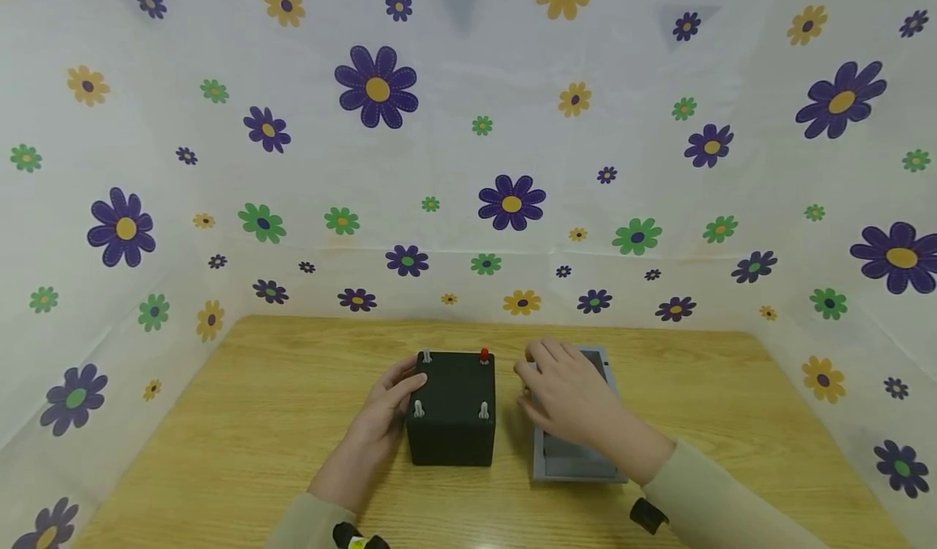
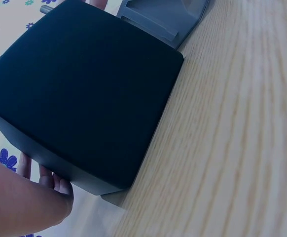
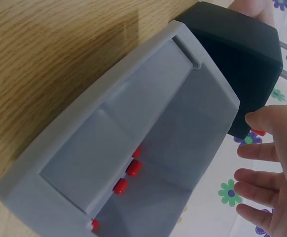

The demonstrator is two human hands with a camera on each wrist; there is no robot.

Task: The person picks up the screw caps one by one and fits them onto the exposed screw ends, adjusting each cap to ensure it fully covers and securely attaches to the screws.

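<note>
Resting against the left side of the black box [image 1: 454,411], my left hand [image 1: 381,423] has its fingers relaxed and laid along that wall, thumb near the top edge; nothing is pinched or curled round. The box sits upright on the wooden table [image 1: 241,419], near the middle, close to my side. Its top face carries four short pegs: three pale ones [image 1: 419,408] and one red-tipped peg [image 1: 484,355] at the far right corner. The left wrist view confirms fingertips [image 2: 59,185] touching the box's lower edge, with the box flat on the wood.

My right hand [image 1: 564,394] hovers over the grey tray [image 1: 578,461], fingers straight and slightly spread, holding nothing. Whether the palm actually touches the tray I cannot tell from the head view; the right wrist view shows the fingers [image 3: 264,180] apart from the tray's rim. The tray lies just beside the box on its right, with a narrow gap between them. It is shallow, with a raised border and inner partitions. Several small red pieces [image 3: 126,177] lie along one inner ridge.

Beyond the table, a white cloth backdrop [image 1: 468,167] printed with purple, green and yellow flowers stands on three sides. Both my forearms wear pale sleeves [image 1: 717,500].
</note>
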